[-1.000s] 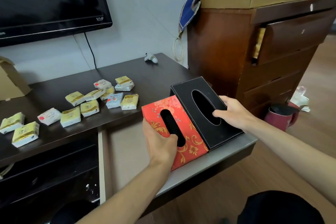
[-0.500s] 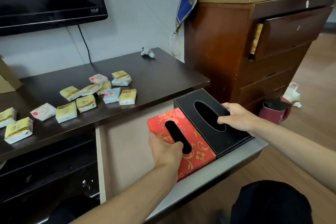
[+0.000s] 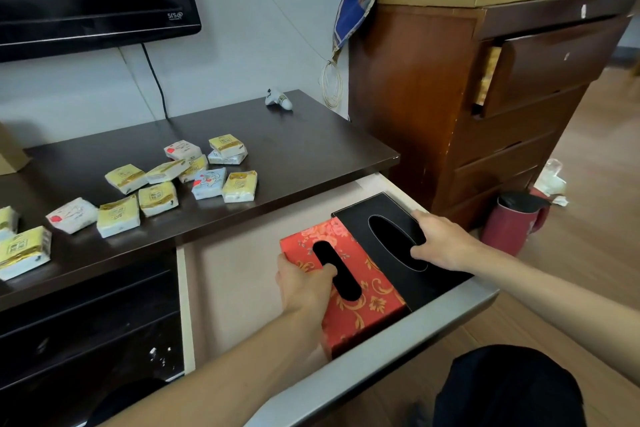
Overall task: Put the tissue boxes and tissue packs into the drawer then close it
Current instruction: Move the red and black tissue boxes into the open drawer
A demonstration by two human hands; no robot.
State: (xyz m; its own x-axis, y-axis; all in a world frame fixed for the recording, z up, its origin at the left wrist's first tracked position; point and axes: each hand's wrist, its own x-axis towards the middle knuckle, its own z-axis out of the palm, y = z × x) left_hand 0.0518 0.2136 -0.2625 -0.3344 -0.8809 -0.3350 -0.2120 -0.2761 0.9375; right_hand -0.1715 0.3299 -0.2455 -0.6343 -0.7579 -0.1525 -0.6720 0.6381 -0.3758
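While the left hand is clamped on the red tissue box, its thumb hooked into the dark slot, the black tissue box is gripped by the right hand at its right edge, the thumb dipped into the oval opening. Both boxes are held side by side, touching, inside the open drawer against its right front corner. On the dark table above and behind the drawer, the tissue packs are scattered in a loose cluster. A brown chest is seen to the right, with a red mug on the floor beside it.
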